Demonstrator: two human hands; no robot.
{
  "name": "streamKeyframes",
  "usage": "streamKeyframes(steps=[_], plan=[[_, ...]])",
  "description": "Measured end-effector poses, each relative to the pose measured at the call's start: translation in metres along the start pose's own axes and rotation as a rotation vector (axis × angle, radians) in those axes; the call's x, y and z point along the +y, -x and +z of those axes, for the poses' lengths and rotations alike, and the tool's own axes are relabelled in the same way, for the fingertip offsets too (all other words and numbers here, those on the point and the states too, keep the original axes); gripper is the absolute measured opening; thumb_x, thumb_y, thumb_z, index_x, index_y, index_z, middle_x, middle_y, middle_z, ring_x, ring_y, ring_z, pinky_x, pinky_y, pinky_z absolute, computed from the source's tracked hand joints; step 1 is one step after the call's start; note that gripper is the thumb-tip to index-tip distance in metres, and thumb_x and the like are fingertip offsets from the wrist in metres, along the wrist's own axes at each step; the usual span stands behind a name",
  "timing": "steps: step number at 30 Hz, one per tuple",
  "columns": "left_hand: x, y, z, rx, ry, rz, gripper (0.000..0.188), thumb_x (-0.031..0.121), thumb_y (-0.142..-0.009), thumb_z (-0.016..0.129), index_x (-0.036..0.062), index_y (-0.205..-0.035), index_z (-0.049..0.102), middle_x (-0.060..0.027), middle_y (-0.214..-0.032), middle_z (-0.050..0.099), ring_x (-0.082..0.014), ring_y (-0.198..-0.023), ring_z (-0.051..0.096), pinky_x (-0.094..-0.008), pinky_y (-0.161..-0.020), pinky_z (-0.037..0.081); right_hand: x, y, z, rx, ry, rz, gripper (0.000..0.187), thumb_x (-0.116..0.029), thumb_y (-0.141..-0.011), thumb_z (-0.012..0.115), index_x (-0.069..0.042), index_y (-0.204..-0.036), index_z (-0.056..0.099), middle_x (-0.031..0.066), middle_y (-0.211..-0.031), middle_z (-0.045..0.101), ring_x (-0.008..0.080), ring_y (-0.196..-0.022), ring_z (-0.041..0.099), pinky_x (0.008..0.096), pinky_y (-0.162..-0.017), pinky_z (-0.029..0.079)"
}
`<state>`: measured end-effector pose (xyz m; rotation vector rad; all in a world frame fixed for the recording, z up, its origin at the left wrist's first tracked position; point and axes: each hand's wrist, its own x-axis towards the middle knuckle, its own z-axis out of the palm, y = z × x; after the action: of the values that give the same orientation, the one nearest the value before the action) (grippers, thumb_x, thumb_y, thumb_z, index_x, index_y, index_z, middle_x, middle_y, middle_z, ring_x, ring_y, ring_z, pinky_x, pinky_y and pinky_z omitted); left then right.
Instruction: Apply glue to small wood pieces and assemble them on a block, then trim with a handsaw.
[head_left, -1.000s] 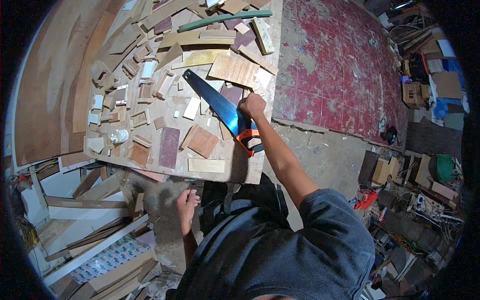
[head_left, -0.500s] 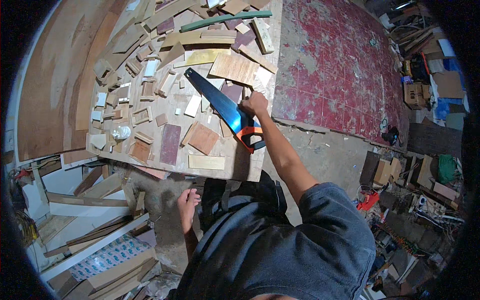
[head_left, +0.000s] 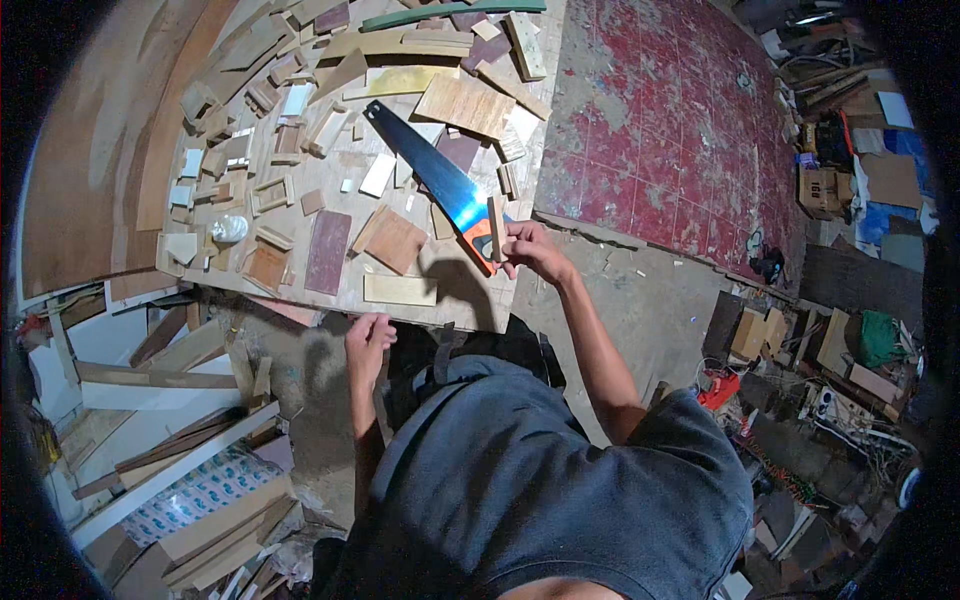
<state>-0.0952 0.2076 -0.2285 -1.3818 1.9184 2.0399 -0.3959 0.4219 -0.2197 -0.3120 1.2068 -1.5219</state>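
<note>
Between the thumb and fingers of my right hand (head_left: 535, 250) is a small wooden strip (head_left: 495, 226), held upright over the near right part of the workbench. Under and beside it lies a hand saw (head_left: 435, 172) with a dark blade and an orange and black handle, which the strip and my fingers partly cover. My left hand (head_left: 370, 335) hangs just off the bench's near edge with its fingers curled in and nothing visible in them. The nearest piece to it is a pale flat wooden strip (head_left: 400, 290). A square brown wood piece (head_left: 392, 240) lies behind that.
Wood offcuts and small box-like wooden frames (head_left: 272, 195) crowd the bench (head_left: 470, 318). A small clear plastic item (head_left: 229, 229) sits at its left. Beyond its right edge is a worn red tiled surface (head_left: 640, 160). Stacked boards (head_left: 165, 375) stand low left; clutter lines the right.
My right hand has picked up the small wooden strip and come back toward me over the saw handle. My left hand has risen toward the bench edge. The whole view has shifted slightly.
</note>
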Motion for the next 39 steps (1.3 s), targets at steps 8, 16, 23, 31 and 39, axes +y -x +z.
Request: streamKeyframes(steps=[8,16,23,31,39], plan=[[-0.025,0.019,-0.010,0.011,-0.009,-0.010,0.027,0.026,-0.095,0.057,0.0005,-0.101,0.064,-0.0053,-0.077,0.066,-0.0107,-0.066,0.062,-0.0230,-0.059,0.049,0.069,-0.049,0.018,0.316,0.664,-0.037,0.021,-0.019,-0.073,0.069,0.001,-0.074,0.062,0.0082,-0.063,0.062,0.0155,-0.054,0.062,0.0283,-0.054,0.049],[-0.041,0.059,-0.058,0.100,0.025,-0.105,0.026,0.026,-0.095,0.057,0.0009,-0.101,0.064,-0.0057,-0.078,0.065,-0.0108,-0.068,0.061,-0.0241,-0.060,0.049,0.117,-0.130,0.037,0.360,1.150,-0.124,0.030,-0.027,-0.072,0.069,-0.001,-0.085,0.070,0.0175,-0.074,0.069,0.0313,-0.068,0.068,0.0396,-0.067,0.054],[-0.057,0.074,-0.090,0.238,0.078,-0.132,0.026,0.026,-0.095,0.057,0.0008,-0.100,0.063,-0.0041,-0.077,0.064,-0.0099,-0.067,0.059,-0.0237,-0.060,0.047,0.134,-0.146,0.047,0.421,1.250,-0.069,0.032,-0.030,-0.073,0.070,-0.002,-0.089,0.069,0.0185,-0.082,0.069,0.0362,-0.075,0.067,0.0430,-0.071,0.055],[-0.057,0.067,-0.080,0.199,0.101,-0.125,0.026,0.026,-0.096,0.057,0.0012,-0.099,0.063,-0.0042,-0.078,0.064,-0.0094,-0.068,0.059,-0.0234,-0.060,0.047,0.157,-0.121,0.058,0.473,1.113,-0.003,0.033,-0.027,-0.078,0.069,0.004,-0.088,0.067,0.0194,-0.082,0.070,0.0302,-0.068,0.069,0.0373,-0.065,0.055],[-0.048,0.055,-0.070,0.152,0.004,-0.097,0.027,0.027,-0.097,0.055,0.0015,-0.099,0.064,-0.0047,-0.077,0.065,-0.0097,-0.067,0.060,-0.0235,-0.060,0.047,0.194,-0.096,0.072,0.346,-0.093,0.215,0.020,-0.010,-0.093,0.054,0.007,-0.101,0.060,0.0161,-0.089,0.069,0.0194,-0.065,0.067,0.0294,-0.057,0.056]])
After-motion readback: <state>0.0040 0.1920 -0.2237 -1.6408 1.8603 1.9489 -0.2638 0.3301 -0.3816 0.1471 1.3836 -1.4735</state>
